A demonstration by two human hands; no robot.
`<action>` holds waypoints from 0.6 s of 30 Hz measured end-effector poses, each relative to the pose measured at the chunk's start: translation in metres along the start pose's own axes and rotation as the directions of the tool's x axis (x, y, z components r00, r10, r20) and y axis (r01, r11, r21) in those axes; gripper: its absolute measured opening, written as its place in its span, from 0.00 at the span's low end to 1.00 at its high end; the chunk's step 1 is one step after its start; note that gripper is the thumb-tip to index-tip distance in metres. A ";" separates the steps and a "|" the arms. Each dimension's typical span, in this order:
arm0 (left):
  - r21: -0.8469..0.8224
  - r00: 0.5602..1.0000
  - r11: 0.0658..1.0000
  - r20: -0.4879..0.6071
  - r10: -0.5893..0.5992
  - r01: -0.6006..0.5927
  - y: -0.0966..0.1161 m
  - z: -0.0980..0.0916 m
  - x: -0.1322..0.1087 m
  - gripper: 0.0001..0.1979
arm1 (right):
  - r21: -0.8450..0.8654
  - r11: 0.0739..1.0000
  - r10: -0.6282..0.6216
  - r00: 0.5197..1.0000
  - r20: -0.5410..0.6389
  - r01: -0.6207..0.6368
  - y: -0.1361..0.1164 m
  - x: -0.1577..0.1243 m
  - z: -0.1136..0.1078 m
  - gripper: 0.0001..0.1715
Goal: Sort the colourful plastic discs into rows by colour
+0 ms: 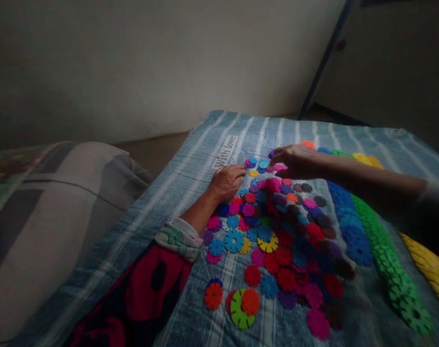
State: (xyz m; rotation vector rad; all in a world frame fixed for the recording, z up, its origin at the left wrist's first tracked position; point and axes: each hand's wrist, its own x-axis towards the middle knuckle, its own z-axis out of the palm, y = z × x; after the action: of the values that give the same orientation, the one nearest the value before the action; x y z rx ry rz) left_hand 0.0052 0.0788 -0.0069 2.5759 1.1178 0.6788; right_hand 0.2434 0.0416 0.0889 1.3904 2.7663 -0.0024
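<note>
Loose discs [265,233] are flanked by the unclenched left hand [227,183], their far end overhung by the right hand [291,160], grip indiscernible.

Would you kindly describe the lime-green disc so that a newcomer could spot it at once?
On the blue striped cloth, find the spread of loose, multicoloured notched discs. At its edge nearest the camera, toward the left, the lime-green disc lies partly under an orange-red disc. Its lime colour and larger look set it apart from the discs right beside it.
</note>
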 end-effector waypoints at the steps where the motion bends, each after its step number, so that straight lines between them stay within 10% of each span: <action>1: 0.001 1.000 1.000 0.000 -0.005 0.005 0.001 0.000 0.000 0.15 | 0.060 0.993 -0.101 0.995 0.012 0.101 -0.022 -0.007 0.001 0.11; 9: 0.028 1.000 1.000 -0.014 0.003 -0.002 -0.003 0.004 0.001 0.15 | 0.276 0.802 -0.536 0.842 -0.059 0.530 -0.169 -0.059 0.022 0.13; 18: 0.003 1.000 1.000 -0.021 0.007 -0.006 -0.001 0.004 0.001 0.15 | 0.277 0.855 -0.448 0.893 -0.028 0.438 -0.162 -0.071 0.040 0.08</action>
State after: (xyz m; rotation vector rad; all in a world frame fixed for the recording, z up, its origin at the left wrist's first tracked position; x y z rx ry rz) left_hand 0.0070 0.0797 -0.0103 2.5821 1.1182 0.7073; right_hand 0.1573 -0.1132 0.0493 0.7338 3.0722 -0.4437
